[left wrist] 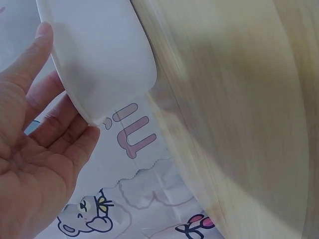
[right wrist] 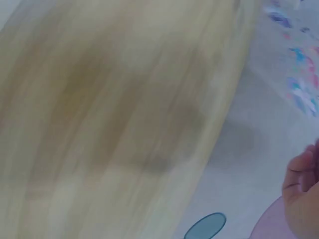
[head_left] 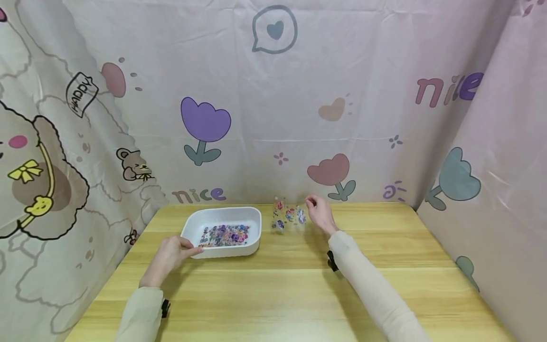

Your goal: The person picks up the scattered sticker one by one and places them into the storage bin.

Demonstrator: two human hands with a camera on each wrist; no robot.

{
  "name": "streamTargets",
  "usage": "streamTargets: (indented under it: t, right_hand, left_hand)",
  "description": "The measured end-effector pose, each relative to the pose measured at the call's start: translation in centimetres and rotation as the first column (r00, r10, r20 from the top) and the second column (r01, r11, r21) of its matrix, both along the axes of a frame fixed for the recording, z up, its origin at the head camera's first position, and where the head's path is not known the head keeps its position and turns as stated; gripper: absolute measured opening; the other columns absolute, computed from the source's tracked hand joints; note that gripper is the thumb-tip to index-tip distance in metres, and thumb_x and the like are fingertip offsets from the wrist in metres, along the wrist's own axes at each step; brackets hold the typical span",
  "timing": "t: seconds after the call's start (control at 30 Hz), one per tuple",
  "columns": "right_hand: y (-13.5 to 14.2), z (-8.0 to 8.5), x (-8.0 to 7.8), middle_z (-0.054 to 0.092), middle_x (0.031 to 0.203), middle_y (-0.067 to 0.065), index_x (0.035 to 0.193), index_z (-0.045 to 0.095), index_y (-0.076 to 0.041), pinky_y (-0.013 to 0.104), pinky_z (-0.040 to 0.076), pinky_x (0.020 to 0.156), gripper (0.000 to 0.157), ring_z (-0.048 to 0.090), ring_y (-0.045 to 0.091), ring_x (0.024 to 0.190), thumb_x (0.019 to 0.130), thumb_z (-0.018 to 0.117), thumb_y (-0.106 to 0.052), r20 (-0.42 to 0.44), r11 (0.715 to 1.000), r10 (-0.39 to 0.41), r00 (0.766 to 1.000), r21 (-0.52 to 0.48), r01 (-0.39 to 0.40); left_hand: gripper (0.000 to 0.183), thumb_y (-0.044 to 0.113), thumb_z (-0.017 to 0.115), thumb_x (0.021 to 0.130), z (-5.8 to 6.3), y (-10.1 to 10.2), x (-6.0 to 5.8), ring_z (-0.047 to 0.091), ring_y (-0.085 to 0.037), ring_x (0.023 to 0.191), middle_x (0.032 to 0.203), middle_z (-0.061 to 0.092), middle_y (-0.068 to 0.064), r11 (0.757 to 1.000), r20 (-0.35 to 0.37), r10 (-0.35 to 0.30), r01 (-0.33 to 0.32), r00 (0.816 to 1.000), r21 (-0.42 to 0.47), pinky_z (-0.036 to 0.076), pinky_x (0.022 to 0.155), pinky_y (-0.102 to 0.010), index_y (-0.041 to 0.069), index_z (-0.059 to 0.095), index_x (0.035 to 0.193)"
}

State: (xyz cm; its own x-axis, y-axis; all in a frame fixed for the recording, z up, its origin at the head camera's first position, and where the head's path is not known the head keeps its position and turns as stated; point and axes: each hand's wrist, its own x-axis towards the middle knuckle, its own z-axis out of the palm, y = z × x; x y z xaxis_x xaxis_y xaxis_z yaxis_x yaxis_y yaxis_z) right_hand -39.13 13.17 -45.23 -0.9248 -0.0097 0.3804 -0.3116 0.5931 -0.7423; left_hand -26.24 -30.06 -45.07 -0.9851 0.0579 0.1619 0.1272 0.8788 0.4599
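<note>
At the left of the table, a white tray (head_left: 255, 237) holds a heap of small, colourful, shiny pieces (head_left: 226, 235). My left hand (head_left: 171, 254) grips its near left corner. In the left wrist view, the thumb (left wrist: 44, 37) lies on one side of the tray wall (left wrist: 107, 55) and the fingers on the other. To the right of the tray is a clear sheet (head_left: 289, 216) with colourful figures on it, its top reaching above the table's back edge. My right hand (head_left: 321, 214) pinches its right side with curled fingers; the exact contact is hard to see.
The wooden table (head_left: 273, 294) ends at the back against a printed curtain (head_left: 256, 118). More curtain hangs at the left and right sides. Dark straps (head_left: 332, 261) sit at both wrists, over pale sleeves (head_left: 372, 285).
</note>
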Motion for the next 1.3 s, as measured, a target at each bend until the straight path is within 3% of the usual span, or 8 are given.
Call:
streamTargets:
  t: [0.2, 0.53, 0.77, 1.03, 1.3]
  right_hand:
    - [-1.0, 0.9, 0.4, 0.066, 0.101, 0.012, 0.113, 0.067, -0.003, 0.031, 0.046, 0.073, 0.024, 0.058, 0.023, 0.091, 0.102, 0.053, -0.019, 0.002, 0.979, -0.024, 1.000, -0.203, 0.024]
    - [-2.6, 1.9, 0.6, 0.067, 0.102, 0.013, 0.113, 0.068, -0.002, 0.025, 0.048, 0.072, 0.023, 0.058, 0.021, 0.090, 0.100, 0.057, -0.017, 0.010, 0.941, -0.047, 0.999, -0.336, 0.047]
    - [-4.4, 2.1, 0.6, 0.068, 0.100, 0.017, 0.112, 0.069, -0.001, 0.019, 0.048, 0.066, 0.022, 0.062, 0.027, 0.089, 0.097, 0.061, -0.015, 0.010, 0.915, 0.000, 1.000, -0.403, 0.004]
    - [-6.6, 1.5, 1.0, 0.071, 0.100, 0.016, 0.110, 0.072, -0.004, 0.020, 0.050, 0.065, 0.020, 0.066, 0.036, 0.095, 0.096, 0.064, -0.015, 0.051, 0.922, 0.067, 0.996, -0.384, -0.042]
    - [-9.3, 1.1, 1.3, 0.073, 0.092, 0.010, 0.102, 0.075, -0.006, 0.022, 0.054, 0.067, 0.014, 0.067, 0.021, 0.082, 0.093, 0.067, -0.012, -0.010, 0.942, 0.094, 0.996, -0.324, -0.092]
  left_hand:
    - [0.027, 0.039, 0.078, 0.082, -0.1, 0.0, 0.1, 0.064, -0.017, 0.079, 0.086, 0.074, -0.005, 1.000, 0.002, 0.008, -0.008, 1.000, 0.005, 0.056, 0.076, -0.043, 0.012, 0.077, 0.082]
    - [0.031, 0.041, 0.079, 0.080, 0.3, 0.1, 0.0, 0.064, -0.020, 0.079, 0.088, 0.073, -0.009, 1.000, 0.007, 0.015, -0.015, 1.000, -0.006, 0.056, 0.074, -0.042, 0.010, 0.077, 0.083]
    - [0.033, 0.042, 0.079, 0.080, 0.3, 0.1, 0.2, 0.065, -0.020, 0.079, 0.087, 0.073, -0.008, 1.000, 0.014, 0.027, -0.027, 1.000, -0.007, 0.056, 0.074, -0.043, 0.009, 0.077, 0.083]
    - [0.032, 0.042, 0.080, 0.079, 0.1, 0.4, 0.1, 0.064, -0.019, 0.079, 0.088, 0.073, -0.007, 0.999, 0.019, 0.035, -0.035, 0.999, 0.003, 0.056, 0.075, -0.042, 0.010, 0.077, 0.083]
    - [0.032, 0.041, 0.080, 0.079, 0.1, 0.2, 0.2, 0.064, -0.019, 0.079, 0.086, 0.073, -0.007, 0.999, 0.013, 0.040, -0.040, 0.999, -0.004, 0.056, 0.074, -0.042, 0.010, 0.077, 0.083]
